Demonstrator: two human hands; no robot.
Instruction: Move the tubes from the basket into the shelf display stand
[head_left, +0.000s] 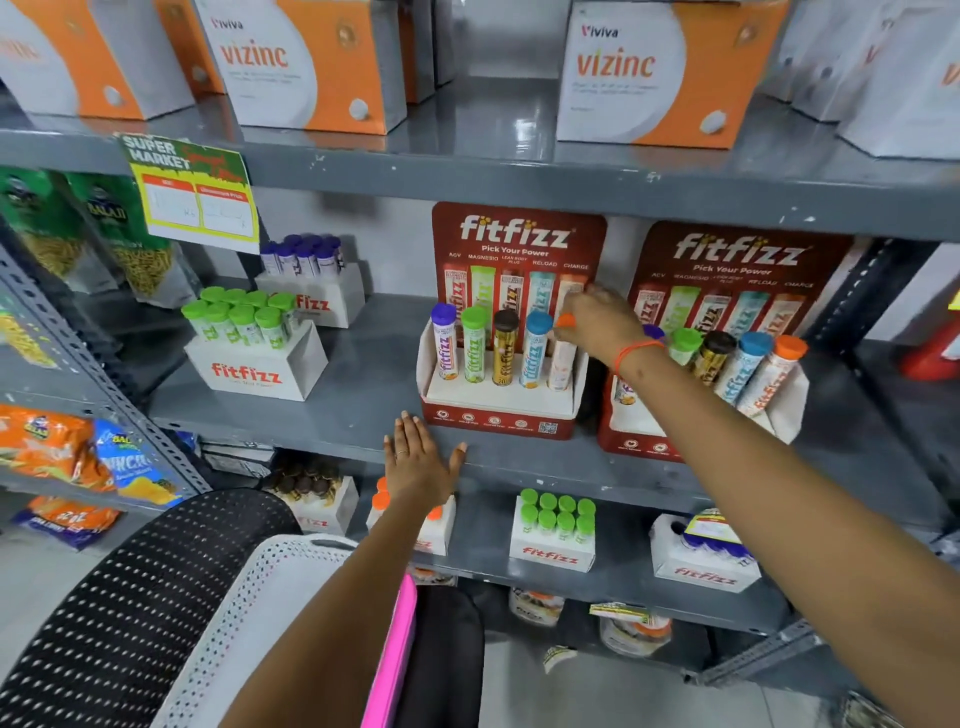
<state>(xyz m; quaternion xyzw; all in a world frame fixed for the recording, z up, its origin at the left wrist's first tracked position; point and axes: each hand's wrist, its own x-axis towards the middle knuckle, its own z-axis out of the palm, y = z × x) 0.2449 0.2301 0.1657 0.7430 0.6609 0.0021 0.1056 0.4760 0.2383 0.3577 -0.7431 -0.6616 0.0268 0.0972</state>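
Observation:
A red fitfizz display stand sits on the middle shelf with several upright tubes: purple-capped, green-capped, brown-capped, blue-capped. My right hand grips the top of an orange-capped tube standing in the stand's rightmost slot. My left hand lies flat with spread fingers on the shelf edge just below the stand. The white perforated basket is at the bottom, beside my left arm; its inside is hidden.
A second fitfizz stand full of tubes stands to the right, behind my right arm. White fitfizz boxes with green and purple tubes stand to the left. A black mesh basket is lower left. Vizinc boxes fill the top shelf.

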